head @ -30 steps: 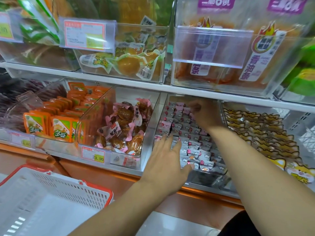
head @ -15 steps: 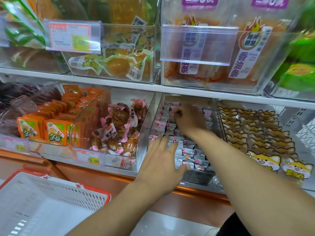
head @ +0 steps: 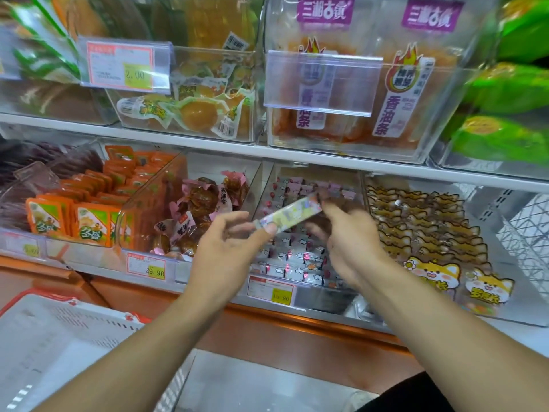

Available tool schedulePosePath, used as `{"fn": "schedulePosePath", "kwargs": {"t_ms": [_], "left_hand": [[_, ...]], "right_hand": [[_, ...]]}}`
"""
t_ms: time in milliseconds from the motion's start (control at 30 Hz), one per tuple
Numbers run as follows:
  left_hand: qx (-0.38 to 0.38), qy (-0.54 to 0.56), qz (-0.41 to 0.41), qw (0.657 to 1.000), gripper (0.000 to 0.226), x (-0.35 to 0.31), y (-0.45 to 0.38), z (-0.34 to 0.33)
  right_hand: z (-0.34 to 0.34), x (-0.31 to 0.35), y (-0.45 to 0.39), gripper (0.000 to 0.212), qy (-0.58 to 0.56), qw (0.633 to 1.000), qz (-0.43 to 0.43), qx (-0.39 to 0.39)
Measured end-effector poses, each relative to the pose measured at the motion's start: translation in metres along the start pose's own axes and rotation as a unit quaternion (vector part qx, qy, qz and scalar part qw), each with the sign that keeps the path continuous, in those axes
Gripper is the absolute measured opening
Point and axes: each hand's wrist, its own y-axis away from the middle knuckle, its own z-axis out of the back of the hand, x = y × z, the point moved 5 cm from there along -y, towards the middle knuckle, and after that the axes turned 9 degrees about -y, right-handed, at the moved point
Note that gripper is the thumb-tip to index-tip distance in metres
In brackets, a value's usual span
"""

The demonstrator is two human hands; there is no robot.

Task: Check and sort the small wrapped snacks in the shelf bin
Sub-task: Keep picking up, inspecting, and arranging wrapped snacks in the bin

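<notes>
- I see a long wrapped snack (head: 289, 215) held up in front of the clear shelf bin (head: 323, 295), tilted, its right end higher.
- My right hand (head: 347, 236) pinches its upper right end, fingers (head: 323, 203) curled; motion blur hides the exact grip.
- My left hand (head: 225, 248) is at its lower left end, fingers (head: 237, 217) spread; whether the thumb grips it I cannot tell.
- The bin holds rows of small wrapped snacks (head: 297, 257), a price tag (head: 271, 290) on its front.
- A white basket (head: 59, 349) sits at lower left.

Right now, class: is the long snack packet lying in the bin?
No: both hands, left and right, hold the packet above the bin.
</notes>
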Motion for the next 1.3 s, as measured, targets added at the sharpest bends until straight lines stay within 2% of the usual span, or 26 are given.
{"fn": "schedulePosePath", "kwargs": {"t_ms": [100, 267, 333, 433, 567, 667, 733, 867, 933, 1000, 1100, 1200, 1300], "left_hand": [[0.093, 0.051, 0.025, 0.994, 0.046, 0.006, 0.005, -0.002], [0.158, 0.072, 0.046, 0.984, 0.036, 0.010, 0.011, 0.005], [0.183, 0.063, 0.048, 0.980, 0.037, 0.008, 0.014, 0.009], [0.189, 0.075, 0.053, 0.978, 0.039, 0.005, 0.017, 0.010], [0.145, 0.161, 0.113, 0.970, 0.039, 0.010, 0.016, 0.012], [0.140, 0.207, 0.184, 0.951, 0.054, 0.014, 0.019, 0.009], [0.140, 0.240, 0.203, 0.939, 0.051, 0.014, 0.018, 0.008], [0.139, 0.286, 0.170, 0.933, 0.028, 0.013, 0.011, 0.011], [0.147, 0.284, 0.146, 0.936, 0.022, 0.013, 0.008, 0.013], [0.164, 0.269, 0.122, 0.941, 0.031, 0.013, 0.008, 0.014], [0.187, 0.223, 0.094, 0.952, 0.044, 0.011, 0.011, 0.011], [0.168, 0.199, 0.095, 0.961, 0.051, 0.010, 0.011, 0.011], [0.197, 0.218, 0.140, 0.945, 0.056, 0.012, 0.014, 0.007]], "right_hand": [[-0.001, -0.012, 0.023, 0.021, -0.004, 0.996, -0.068, 0.055], [0.003, 0.001, 0.033, 0.042, 0.090, 0.974, -0.104, 0.178], [0.006, 0.007, 0.033, 0.041, 0.124, 0.963, -0.110, 0.213], [0.011, 0.006, 0.034, 0.038, 0.120, 0.965, -0.112, 0.202], [0.013, 0.000, 0.033, 0.035, 0.086, 0.975, -0.125, 0.165], [0.014, 0.006, 0.030, 0.032, 0.069, 0.983, -0.069, 0.156], [0.011, 0.011, 0.031, 0.033, 0.080, 0.979, -0.034, 0.183], [0.007, 0.009, 0.033, 0.023, 0.109, 0.964, -0.038, 0.238], [0.007, 0.004, 0.032, 0.037, 0.097, 0.959, -0.079, 0.253], [0.006, -0.002, 0.034, 0.048, 0.069, 0.954, -0.139, 0.257], [0.007, -0.011, 0.035, 0.043, 0.089, 0.943, -0.191, 0.258], [0.007, -0.011, 0.031, 0.042, 0.109, 0.945, -0.147, 0.272], [0.007, -0.003, 0.027, 0.046, 0.130, 0.950, -0.059, 0.278]]}}
